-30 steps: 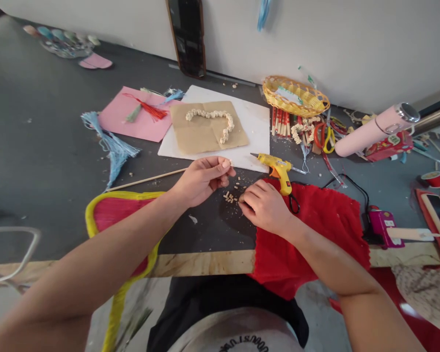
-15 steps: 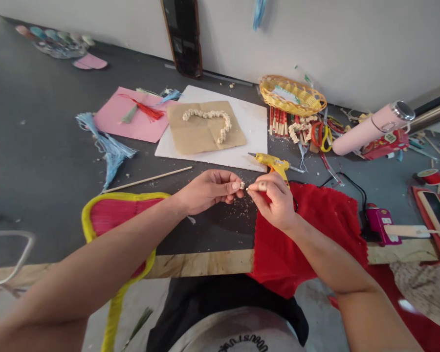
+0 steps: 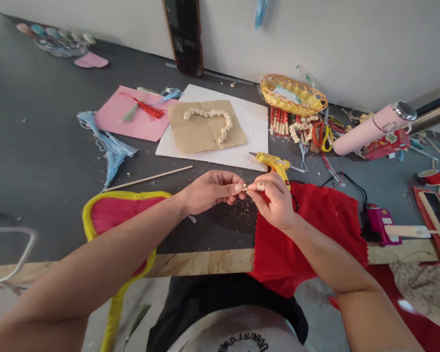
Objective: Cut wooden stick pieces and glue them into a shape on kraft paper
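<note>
My left hand (image 3: 220, 190) pinches a small cream-coloured knobbly piece (image 3: 244, 187) between thumb and forefinger. From the other side, the fingertips of my right hand (image 3: 271, 199) meet that piece, also in a pinch; whether they hold a separate bit is too small to tell. Behind the hands, a curved row of similar cream pieces (image 3: 225, 120) lies on brown paper (image 3: 190, 132), which rests on a white board (image 3: 254, 142). A yellow glue gun (image 3: 275, 162) lies just beyond my right hand.
Red cloth (image 3: 315, 220) hangs over the table edge beneath my right forearm. A yellow-edged pink fan (image 3: 117, 212) and a thin stick (image 3: 150, 179) are at left, near blue tassels (image 3: 110, 146). Wicker basket (image 3: 293, 95), scissors (image 3: 324, 137) and pink flask (image 3: 374, 128) stand right. Crumbs litter the tabletop.
My right fingertips have closed the small gap and now touch the piece in my left hand. Other things have stayed in place.
</note>
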`<state>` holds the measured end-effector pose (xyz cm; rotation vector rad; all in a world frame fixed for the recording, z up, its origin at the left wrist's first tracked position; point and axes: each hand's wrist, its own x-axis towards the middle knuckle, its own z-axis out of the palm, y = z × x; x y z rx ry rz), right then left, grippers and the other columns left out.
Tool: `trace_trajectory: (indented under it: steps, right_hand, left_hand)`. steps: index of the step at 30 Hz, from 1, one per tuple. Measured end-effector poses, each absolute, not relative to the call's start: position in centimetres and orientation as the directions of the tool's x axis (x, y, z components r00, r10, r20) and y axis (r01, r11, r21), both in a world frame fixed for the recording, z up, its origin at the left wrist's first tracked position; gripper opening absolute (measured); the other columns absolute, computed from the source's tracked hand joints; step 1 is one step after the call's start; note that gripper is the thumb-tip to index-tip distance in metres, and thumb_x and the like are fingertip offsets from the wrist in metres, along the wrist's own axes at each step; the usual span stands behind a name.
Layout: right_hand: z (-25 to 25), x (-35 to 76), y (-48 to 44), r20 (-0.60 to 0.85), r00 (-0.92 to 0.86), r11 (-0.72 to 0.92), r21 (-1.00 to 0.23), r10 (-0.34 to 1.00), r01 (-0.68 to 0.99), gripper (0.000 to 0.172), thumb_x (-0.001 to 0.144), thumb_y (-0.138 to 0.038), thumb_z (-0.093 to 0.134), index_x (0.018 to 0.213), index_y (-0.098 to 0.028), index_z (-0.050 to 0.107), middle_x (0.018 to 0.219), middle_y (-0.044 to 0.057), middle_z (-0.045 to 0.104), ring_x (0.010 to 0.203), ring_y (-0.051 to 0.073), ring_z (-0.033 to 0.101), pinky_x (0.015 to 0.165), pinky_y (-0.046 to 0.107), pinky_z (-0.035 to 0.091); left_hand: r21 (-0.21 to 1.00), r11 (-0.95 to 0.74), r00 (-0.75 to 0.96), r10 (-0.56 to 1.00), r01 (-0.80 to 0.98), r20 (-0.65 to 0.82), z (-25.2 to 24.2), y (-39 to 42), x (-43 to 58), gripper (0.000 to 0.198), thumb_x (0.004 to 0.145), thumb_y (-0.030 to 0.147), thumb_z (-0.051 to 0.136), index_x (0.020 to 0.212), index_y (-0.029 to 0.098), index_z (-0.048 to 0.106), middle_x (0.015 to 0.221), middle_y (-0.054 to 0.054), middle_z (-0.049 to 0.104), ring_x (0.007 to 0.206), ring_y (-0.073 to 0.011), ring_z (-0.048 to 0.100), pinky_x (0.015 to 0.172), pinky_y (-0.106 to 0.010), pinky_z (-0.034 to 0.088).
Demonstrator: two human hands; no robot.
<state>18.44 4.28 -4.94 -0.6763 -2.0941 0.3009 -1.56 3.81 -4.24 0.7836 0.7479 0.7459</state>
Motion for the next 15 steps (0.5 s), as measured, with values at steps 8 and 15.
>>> trace_trajectory:
  steps: [8, 15]
  right_hand:
    - [-4.79, 18.30, 4.27, 0.695, -0.464, 0.833, -0.414, 0.549, 0.367, 0.014, 0.088, -0.013, 0.064, 0.096, -0.023, 0.058, 0.088, 0.004, 0.064, 0.080, 0.017, 0.062, 0.073, 0.035, 0.055]
    - [-4.69, 18.63, 4.20, 0.679, -0.452, 0.814, -0.451, 0.579, 0.365, 0.013, 0.088, -0.015, 0.064, 0.098, -0.023, 0.059, 0.091, 0.004, 0.063, 0.085, 0.018, 0.063, 0.075, 0.036, 0.056]
  left_hand:
    - [0.837, 0.478, 0.514, 0.805, -0.266, -0.296, -4.37, 3.75, -1.49, 0.034, 0.068, 0.039, 0.085, 0.079, 0.010, 0.070, 0.072, -0.004, 0.070, 0.056, -0.0054, 0.054, 0.054, -0.018, 0.043]
    - [0.840, 0.477, 0.518, 0.802, -0.259, -0.296, -4.48, 3.80, -1.66, 0.034, 0.069, 0.039, 0.084, 0.080, 0.011, 0.070, 0.072, -0.004, 0.070, 0.056, -0.0053, 0.054, 0.055, -0.018, 0.042]
